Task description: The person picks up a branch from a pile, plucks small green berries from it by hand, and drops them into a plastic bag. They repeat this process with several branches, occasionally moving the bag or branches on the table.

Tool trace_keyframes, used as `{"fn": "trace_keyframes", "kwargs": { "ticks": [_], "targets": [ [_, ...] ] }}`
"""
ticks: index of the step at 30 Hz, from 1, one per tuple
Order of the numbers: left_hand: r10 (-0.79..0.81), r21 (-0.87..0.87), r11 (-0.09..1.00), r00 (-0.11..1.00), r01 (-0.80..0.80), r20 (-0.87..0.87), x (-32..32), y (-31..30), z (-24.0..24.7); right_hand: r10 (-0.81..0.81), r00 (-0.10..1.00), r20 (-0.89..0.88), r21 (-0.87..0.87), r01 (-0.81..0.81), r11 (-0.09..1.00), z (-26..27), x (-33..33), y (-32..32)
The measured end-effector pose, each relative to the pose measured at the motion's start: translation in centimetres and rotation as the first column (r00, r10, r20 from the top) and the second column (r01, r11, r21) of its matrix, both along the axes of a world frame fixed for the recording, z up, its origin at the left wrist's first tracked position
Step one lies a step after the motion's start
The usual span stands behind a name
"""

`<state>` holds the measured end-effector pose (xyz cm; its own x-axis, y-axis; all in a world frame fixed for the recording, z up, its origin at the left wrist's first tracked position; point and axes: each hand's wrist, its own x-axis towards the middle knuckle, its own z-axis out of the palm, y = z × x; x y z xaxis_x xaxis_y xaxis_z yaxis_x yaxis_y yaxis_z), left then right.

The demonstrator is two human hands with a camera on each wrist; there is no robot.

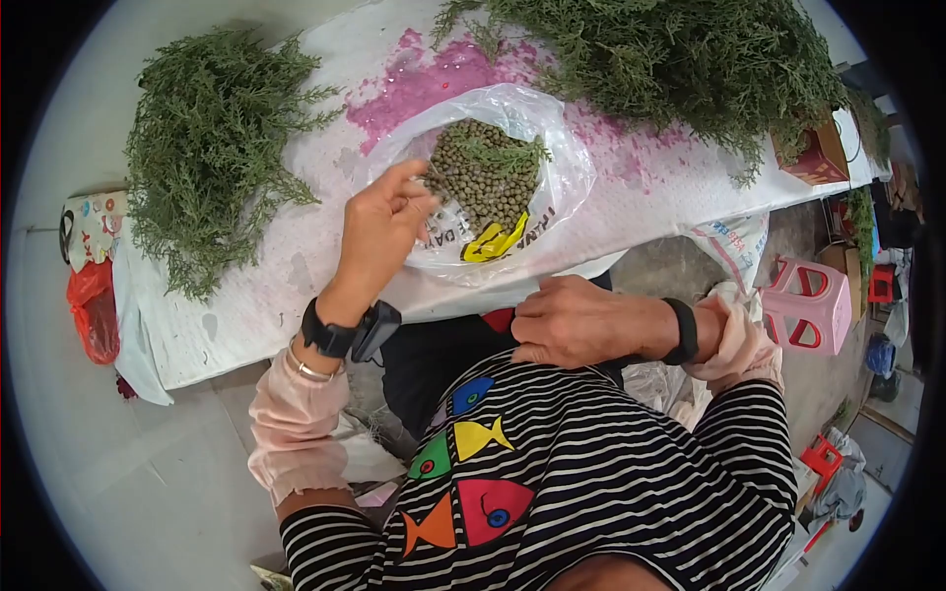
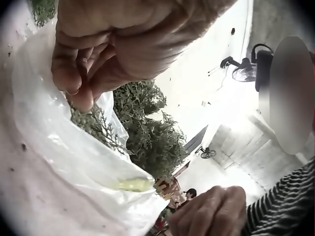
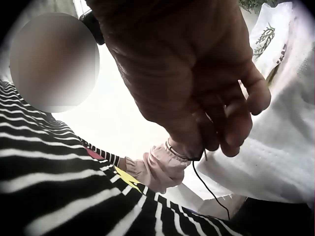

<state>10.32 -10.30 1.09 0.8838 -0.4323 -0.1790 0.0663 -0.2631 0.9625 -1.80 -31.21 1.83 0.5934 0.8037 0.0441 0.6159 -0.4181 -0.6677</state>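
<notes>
Over the left rim of a clear plastic bag hangs my left hand, its fingers loosely bent. Small round brown-green berries fill the bag, with a green sprig on top. In the left wrist view the fingertips come close together above the sprig. My right hand is held before the striped shirt, near the table edge, its fingers curled. A thin sliver shows by its fingertips in the right wrist view; I cannot tell if they hold it.
Leafy green branches lie in a left pile and a larger right pile on the white-covered table. Pink stain marks the cover behind the bag. A pink stool stands on the floor at right. A red bag hangs at left.
</notes>
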Motion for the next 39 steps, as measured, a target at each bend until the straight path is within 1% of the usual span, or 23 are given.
{"fn": "trace_keyframes", "kwargs": {
  "ticks": [1, 3, 4, 5, 7, 8, 11, 12, 15, 20, 23, 28, 31, 32, 33, 35, 36, 39],
  "targets": [
    [0.029, 0.018, 0.999, 0.997, -0.03, 0.072, 0.4, 0.3, -0.9, 0.003, 1.0, 0.002, 0.008, -0.003, 1.0, -0.3, -0.2, 0.1],
    [0.076, 0.043, 0.995, 0.973, -0.087, 0.217, 0.9, 0.7, -1.7, -0.056, 0.997, 0.058, -0.004, 0.057, 0.998, -0.9, -0.4, 0.0],
    [0.076, 0.046, 0.995, 0.974, -0.088, 0.216, 0.9, 0.9, -2.1, -0.085, 0.993, 0.082, -0.011, 0.086, 0.996, -1.0, -0.6, -0.1],
    [0.033, 0.083, 0.995, 0.955, -0.061, 0.295, 0.8, 1.1, -2.6, -0.083, 0.993, 0.079, -0.009, 0.084, 0.996, -1.1, -0.6, -0.2],
    [-0.057, 0.163, 0.987, 0.894, -0.018, 0.444, 0.7, 1.4, -2.8, -0.074, 0.994, 0.076, -0.066, 0.079, 0.995, -1.2, -0.4, -0.3],
    [-0.056, 0.165, 0.986, 0.895, -0.02, 0.443, 0.6, 1.3, -2.7, -0.069, 0.995, 0.075, -0.093, 0.076, 0.993, -1.2, -0.4, -0.3],
    [-0.088, 0.268, 0.962, 0.882, -0.044, 0.462, 0.4, 0.5, -2.2, -0.034, 0.995, 0.093, -0.138, 0.047, 0.989, -1.3, -0.5, -0.2],
    [-0.091, 0.271, 0.962, 0.882, -0.043, 0.462, 0.5, 0.6, -2.1, -0.019, 0.995, 0.1, -0.16, 0.035, 0.987, -1.4, -0.6, -0.1],
    [-0.177, 0.325, 0.945, 0.871, 0.021, 0.458, 0.6, 0.9, -1.9, -0.041, 0.994, 0.104, -0.121, 0.054, 0.991, -1.3, -0.7, -0.3],
    [-0.217, 0.325, 0.945, 0.831, 0.047, 0.512, 0.8, 1.2, -2.5, -0.056, 0.993, 0.106, -0.087, 0.065, 0.994, -1.3, -0.8, -0.3],
    [-0.164, 0.246, 0.968, 0.871, 0.052, 0.462, 0.7, 1.2, -2.5, -0.047, 0.995, 0.087, -0.096, 0.055, 0.994, -0.9, -0.8, -0.2],
    [-0.1, 0.181, 0.983, 0.891, 0.02, 0.444, 1.1, 1.7, -3.2, -0.057, 0.995, 0.083, -0.074, 0.063, 0.995, -1.1, -0.6, -0.1],
    [-0.015, 0.046, 0.999, 0.974, 0.004, 0.227, 1.3, 1.9, -3.0, -0.057, 0.995, 0.085, -0.079, 0.063, 0.995, -1.0, -0.7, 0.0],
    [-0.014, 0.046, 0.999, 0.973, 0.003, 0.229, 1.4, 2.0, -3.0, -0.057, 0.995, 0.088, -0.082, 0.064, 0.995, -1.0, -0.7, -0.1],
    [0.004, 0.02, 1.0, 0.983, -0.008, 0.186, 1.6, 2.1, -3.1, -0.056, 0.995, 0.088, -0.081, 0.063, 0.995, -1.0, -0.7, -0.1],
    [0.038, -0.029, 0.999, 0.995, -0.035, 0.095, 1.8, 2.4, -3.2, -0.079, 0.991, 0.109, -0.03, 0.082, 0.996, -1.2, -0.8, 0.0],
    [0.041, -0.027, 0.999, 0.995, -0.038, 0.095, 1.9, 2.6, -3.2, -0.09, 0.989, 0.119, -0.003, 0.091, 0.996, -1.3, -0.8, 0.0],
    [0.101, -0.093, 0.988, 0.975, -0.121, -0.2, 2.2, 3.1, -2.3, -0.104, 0.991, 0.079, 0.037, 0.101, 0.994, -1.6, -0.7, -0.2]
  ]
}}
